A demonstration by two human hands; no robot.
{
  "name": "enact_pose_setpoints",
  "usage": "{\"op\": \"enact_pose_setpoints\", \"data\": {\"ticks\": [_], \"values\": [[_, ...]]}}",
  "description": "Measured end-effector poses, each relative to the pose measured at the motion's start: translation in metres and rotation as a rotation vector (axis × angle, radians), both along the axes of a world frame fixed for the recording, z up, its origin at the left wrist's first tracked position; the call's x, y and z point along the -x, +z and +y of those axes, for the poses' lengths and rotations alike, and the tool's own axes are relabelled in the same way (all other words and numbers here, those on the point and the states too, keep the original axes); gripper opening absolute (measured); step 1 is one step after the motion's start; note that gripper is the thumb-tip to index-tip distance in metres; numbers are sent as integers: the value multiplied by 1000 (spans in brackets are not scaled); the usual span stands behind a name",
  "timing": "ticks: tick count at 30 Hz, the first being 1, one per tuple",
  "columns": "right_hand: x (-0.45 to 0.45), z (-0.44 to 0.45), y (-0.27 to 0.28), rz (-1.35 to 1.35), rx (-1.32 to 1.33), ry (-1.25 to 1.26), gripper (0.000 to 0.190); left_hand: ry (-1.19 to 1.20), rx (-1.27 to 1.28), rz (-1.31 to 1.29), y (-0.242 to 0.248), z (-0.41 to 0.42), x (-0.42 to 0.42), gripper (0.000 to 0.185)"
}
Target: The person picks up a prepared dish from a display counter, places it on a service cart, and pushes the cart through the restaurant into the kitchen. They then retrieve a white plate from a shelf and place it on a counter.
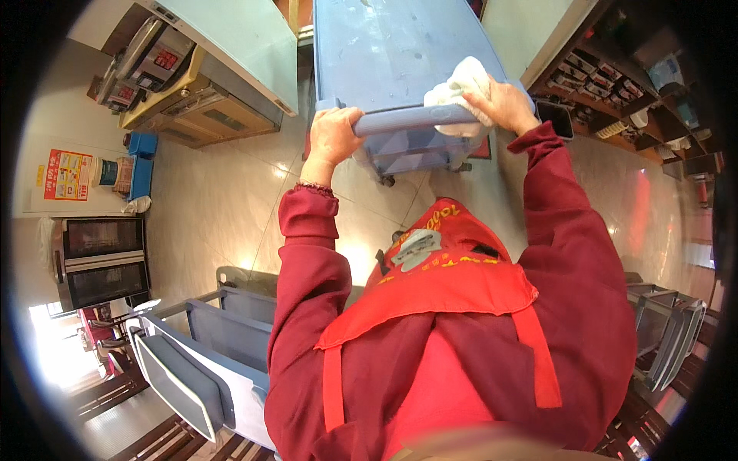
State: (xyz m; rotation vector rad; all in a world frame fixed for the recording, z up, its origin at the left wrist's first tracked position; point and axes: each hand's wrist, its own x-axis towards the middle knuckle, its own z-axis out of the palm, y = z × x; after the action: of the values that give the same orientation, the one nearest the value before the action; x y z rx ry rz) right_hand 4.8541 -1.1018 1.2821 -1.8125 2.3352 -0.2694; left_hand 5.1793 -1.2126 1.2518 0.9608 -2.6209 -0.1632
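A blue plastic service cart [392, 63] stands before me, its wet-looking top marked with small spots. My left hand [334, 135] is closed around the left end of the cart's push handle [403, 120]. At the handle's right end my right hand [507, 106] grips a white cloth [466, 86], which is bunched over the handle and hangs a little below it. Part of the handle is hidden beneath the cloth. Lower shelves and casters of the cart show under the handle. I wear a red apron [438, 288] over dark red sleeves.
On the left are an open pale door [248, 40], a yellowish cabinet [202, 109] with metal appliances, blue containers [141, 167] and a dark glass-fronted unit [104, 259]. Another cart with trays [202, 357] stands at lower left. Dark shelving [628, 109] with small items lines the right.
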Motion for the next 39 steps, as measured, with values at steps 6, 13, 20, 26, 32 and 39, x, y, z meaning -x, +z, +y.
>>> {"op": "enact_pose_setpoints", "data": {"ticks": [6, 13, 20, 26, 32, 39], "values": [[-7, -1, -13, -54, 71, -12, 79, 18, 20, -9, -10, -11, -4, 18], [-1, -4, -20, -66, -152, -22, 81, 40, -67, -81, -22, -11, 0, 20], [-37, 23, -19, 332, 82, 252, 35, 53, 48, -83, -22, 7, -17, 23], [-102, 122, -20, -141, 123, -11, 54, 6, 12, 62, -19, 101, -78, 18], [-130, 148, -29, -161, 285, 16, 52, 66, 48, 138, -24, 120, -101, 18], [-159, 172, -34, -154, 238, 26, 51, 91, 37, 120, -36, 152, -129, 14]]}}
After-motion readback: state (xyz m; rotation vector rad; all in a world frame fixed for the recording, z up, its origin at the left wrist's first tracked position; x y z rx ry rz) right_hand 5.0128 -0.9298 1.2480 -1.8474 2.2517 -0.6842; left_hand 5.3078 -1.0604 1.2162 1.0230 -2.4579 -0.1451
